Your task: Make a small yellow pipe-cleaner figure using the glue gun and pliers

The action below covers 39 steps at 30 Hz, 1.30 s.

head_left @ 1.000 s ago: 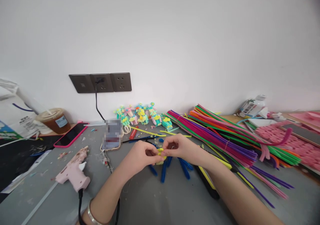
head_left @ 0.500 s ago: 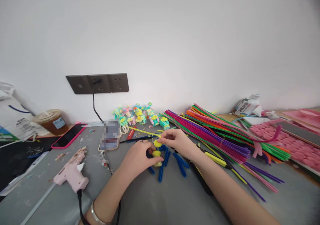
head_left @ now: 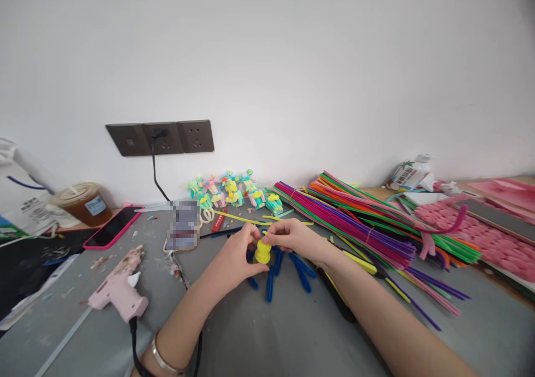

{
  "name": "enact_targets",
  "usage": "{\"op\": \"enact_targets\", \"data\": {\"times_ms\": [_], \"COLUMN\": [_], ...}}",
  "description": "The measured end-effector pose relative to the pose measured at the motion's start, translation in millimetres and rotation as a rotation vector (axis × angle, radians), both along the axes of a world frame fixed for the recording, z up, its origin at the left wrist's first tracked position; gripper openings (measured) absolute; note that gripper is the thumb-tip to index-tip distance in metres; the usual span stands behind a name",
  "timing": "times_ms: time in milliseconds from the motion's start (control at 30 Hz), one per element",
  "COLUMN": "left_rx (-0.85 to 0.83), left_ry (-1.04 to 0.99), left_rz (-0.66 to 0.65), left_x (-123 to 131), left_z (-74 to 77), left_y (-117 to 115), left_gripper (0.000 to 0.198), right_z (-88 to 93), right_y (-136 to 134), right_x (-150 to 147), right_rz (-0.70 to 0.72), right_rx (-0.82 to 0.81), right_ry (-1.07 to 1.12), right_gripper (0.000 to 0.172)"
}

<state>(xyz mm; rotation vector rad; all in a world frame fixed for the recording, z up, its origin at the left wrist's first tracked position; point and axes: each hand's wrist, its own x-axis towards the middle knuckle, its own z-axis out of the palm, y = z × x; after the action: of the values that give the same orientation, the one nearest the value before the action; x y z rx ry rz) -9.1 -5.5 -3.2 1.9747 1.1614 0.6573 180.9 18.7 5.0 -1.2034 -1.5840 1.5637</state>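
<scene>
Between my two hands is a yellow stack of coiled pipe cleaner (head_left: 263, 251), wider at the bottom and narrowing to a small tip. My left hand (head_left: 234, 255) is closed around its lower part, thumb in front. At the top, my right hand (head_left: 292, 236) pinches the narrow end with thumb and forefinger. Folded blue pipe cleaners (head_left: 270, 289) lie on the table beneath and beside both hands. Just beyond the fingertips, loose yellow pipe cleaners (head_left: 242, 220) are stretched out. My left fingers partly hide the coil's left side.
Small pastel pipe-cleaner figures (head_left: 232, 190) stand by the wall. Bundled colourful pipe cleaners (head_left: 346, 226) spread to the right, near yellow-and-black pliers (head_left: 363, 262). A pink glue gun (head_left: 119, 290), phones (head_left: 184, 226) and a drink cup (head_left: 81, 203) are on the left.
My right hand has brought the small yellow coil down onto the yellow piece in my left hand; they now touch as one stack. The long yellow strand is no longer raised toward my fingers.
</scene>
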Motion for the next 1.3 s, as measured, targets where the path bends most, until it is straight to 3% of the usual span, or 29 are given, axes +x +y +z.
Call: {"op": "enact_targets", "data": {"times_ms": [500,767,900,1067,1300], "left_rx": [0.027,-0.002,0.061,0.141,0.004], "left_ry": [0.051,0.048,-0.054,-0.218,-0.370], "left_rz": [-0.026,-0.008,0.027,0.055,0.131], "left_x": [-4,-6,-5,-1,1], "left_z": [2.7,6.3,11.8,14.8,16.4], "left_y": [0,0,-1,-1,1], "left_gripper": [0.043,0.052,0.053,0.027,0.022], "right_z": [-3.9,0.4,1.2,2.7,5.6], "right_y": [-2,0,-1,-5,-8], "right_x": [-5,-1,-3,-7,-9], "right_rz": [0.048,-0.048,-0.098,-0.094,-0.069], "right_rx": [-0.049,-0.083,-0.103,-0.110,-0.121], "right_ry": [-0.053,0.055,0.130,0.200,0.262], "right_gripper": [0.039,0.045,0.047,0.047,0.046]}}
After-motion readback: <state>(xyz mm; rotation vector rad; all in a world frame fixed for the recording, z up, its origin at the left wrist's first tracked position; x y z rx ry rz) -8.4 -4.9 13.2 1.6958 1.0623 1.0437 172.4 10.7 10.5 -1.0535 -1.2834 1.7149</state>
